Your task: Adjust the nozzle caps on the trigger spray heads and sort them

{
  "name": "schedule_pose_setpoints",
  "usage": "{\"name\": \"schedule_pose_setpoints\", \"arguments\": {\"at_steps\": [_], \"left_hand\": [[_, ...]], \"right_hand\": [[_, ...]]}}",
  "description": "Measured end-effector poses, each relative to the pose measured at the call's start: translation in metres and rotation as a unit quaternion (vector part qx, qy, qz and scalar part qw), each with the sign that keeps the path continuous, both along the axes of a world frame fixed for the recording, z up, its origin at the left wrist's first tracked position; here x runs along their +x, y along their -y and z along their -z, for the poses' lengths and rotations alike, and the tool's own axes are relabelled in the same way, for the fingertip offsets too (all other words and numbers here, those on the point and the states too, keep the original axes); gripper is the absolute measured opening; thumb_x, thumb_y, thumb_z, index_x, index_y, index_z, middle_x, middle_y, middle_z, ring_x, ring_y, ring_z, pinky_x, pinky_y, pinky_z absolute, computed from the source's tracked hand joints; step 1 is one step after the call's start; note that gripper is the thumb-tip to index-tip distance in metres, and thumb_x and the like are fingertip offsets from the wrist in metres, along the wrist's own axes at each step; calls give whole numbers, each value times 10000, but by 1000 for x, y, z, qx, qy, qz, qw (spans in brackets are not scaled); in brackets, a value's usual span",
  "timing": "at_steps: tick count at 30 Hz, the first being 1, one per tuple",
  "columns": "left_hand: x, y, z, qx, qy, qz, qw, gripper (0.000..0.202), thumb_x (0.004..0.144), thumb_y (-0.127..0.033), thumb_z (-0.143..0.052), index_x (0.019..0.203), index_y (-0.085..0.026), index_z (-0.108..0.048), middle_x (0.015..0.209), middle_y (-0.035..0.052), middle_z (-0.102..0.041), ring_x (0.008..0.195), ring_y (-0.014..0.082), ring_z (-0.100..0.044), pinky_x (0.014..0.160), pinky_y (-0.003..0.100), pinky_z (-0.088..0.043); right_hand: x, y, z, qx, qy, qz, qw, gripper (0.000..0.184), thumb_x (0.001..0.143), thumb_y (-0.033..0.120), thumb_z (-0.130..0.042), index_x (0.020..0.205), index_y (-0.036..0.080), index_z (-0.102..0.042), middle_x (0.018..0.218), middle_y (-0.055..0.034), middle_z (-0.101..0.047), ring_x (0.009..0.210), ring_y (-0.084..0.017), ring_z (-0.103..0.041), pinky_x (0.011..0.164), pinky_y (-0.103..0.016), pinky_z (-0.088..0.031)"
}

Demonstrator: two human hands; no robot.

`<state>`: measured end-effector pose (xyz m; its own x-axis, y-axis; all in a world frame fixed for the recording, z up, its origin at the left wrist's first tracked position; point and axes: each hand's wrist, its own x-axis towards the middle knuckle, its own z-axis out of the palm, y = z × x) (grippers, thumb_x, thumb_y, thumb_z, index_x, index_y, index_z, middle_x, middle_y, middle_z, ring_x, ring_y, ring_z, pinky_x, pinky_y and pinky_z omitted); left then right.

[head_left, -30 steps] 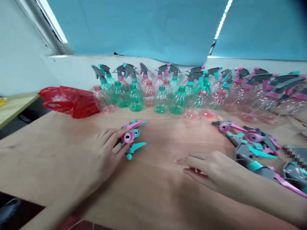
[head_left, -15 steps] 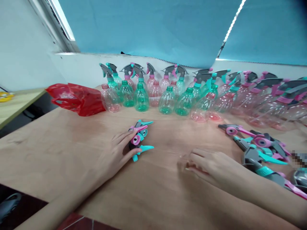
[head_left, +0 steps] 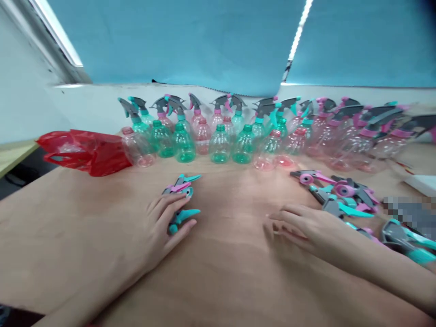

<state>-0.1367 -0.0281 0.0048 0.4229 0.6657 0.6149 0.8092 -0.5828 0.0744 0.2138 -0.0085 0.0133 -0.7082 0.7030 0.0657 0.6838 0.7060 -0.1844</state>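
Note:
My left hand (head_left: 161, 227) lies over a small cluster of trigger spray heads, its fingers stretched across them and its thumb held apart. Just past the fingertips show a grey-and-pink spray head (head_left: 179, 187) and one with a turquoise trigger (head_left: 191, 177). Another turquoise trigger (head_left: 187, 214) sticks out between fingers and thumb; the palm hides the rest. Over the bare wood to the right, my right hand (head_left: 296, 225) hangs palm down, fingers loosely bent and a gap before the thumb, with nothing visible in it. Beyond that hand is a larger pile of spray heads (head_left: 342, 190).
Along the back of the wooden table (head_left: 225, 272) stand rows of clear pink and green bottles, some topped with spray heads, others open-necked, like a green bottle (head_left: 220, 145). A red plastic bag (head_left: 102, 154) lies at the left end. A white box-like object (head_left: 422, 184) sits far right.
The view has swung right, so the scene sits further left. My left thumb has moved away from the turquoise trigger and the fingers have spread over the spray heads. My right hand stays empty.

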Motion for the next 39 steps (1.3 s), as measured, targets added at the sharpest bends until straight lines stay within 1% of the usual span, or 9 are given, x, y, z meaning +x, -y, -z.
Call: {"name": "schedule_pose_setpoints", "arguments": {"at_steps": [6,9,11,14,19,23,26,32,39], "left_hand": [[93,-14,-17,-20,-21,124,992,217,890,-185,-543,1107,-190,-548,1050,66,-654,986,216,-580,881,383,-436],[147,-32,-19,-44,-26,172,984,148,908,-179,-496,1020,-173,-591,927,35,-676,888,188,-601,962,405,-373],[181,-50,-15,-60,-38,158,985,159,919,-163,-458,960,-166,-612,878,30,-673,869,187,-599,992,424,-329],[225,-86,-4,-69,-32,138,988,241,918,-97,-406,1063,-150,-590,1008,80,-647,974,227,-566,954,448,-343],[269,-140,13,-76,-60,169,981,356,916,-85,-420,1241,-193,-516,1123,103,-564,1047,233,-510,878,388,-396],[286,-159,13,-79,-121,254,956,273,911,-163,-501,1164,-217,-588,1170,77,-565,1061,209,-486,905,339,-391],[290,-164,6,-85,-159,291,940,240,872,-137,-546,1087,-195,-637,1112,84,-601,1031,217,-492,888,338,-395],[275,-158,-9,-95,-152,274,945,355,852,-118,-548,1191,-220,-576,1059,89,-598,1040,262,-482,873,405,-381],[240,-116,-10,-141,-71,229,960,288,839,-248,-615,1120,-198,-576,1030,63,-602,978,232,-535,844,383,-439]], "right_hand": [[31,7,-13,30,-13,35,999,228,909,215,-469,1082,238,-617,1057,-69,-630,915,-213,-638,678,-323,-524],[53,9,-13,45,-21,81,996,222,888,209,-501,1076,220,-619,1029,-69,-635,885,-206,-640,667,-323,-535],[66,11,-8,66,-34,94,993,208,893,191,-487,1042,205,-631,1007,-71,-636,862,-192,-634,693,-331,-540],[78,12,0,103,-55,97,988,211,910,169,-450,962,180,-654,1038,-102,-626,915,-207,-614,747,-359,-536],[80,7,3,149,-58,113,981,240,869,206,-552,1077,117,-633,1288,-200,-500,1177,-323,-487,912,-494,-460],[81,-1,5,150,-44,123,980,400,788,302,-680,1123,91,-626,1291,-236,-498,1225,-358,-450,959,-516,-428],[82,-4,9,145,-33,137,979,392,791,307,-677,1113,89,-632,1288,-239,-507,1220,-347,-466,955,-494,-440],[86,-3,9,138,-31,148,979,338,823,298,-638,1110,120,-620,1307,-196,-511,1255,-312,-436,990,-478,-421],[92,0,6,125,-46,143,981,248,792,260,-672,998,130,-629,1227,-180,-571,1245,-315,-451,989,-493,-417]]}}
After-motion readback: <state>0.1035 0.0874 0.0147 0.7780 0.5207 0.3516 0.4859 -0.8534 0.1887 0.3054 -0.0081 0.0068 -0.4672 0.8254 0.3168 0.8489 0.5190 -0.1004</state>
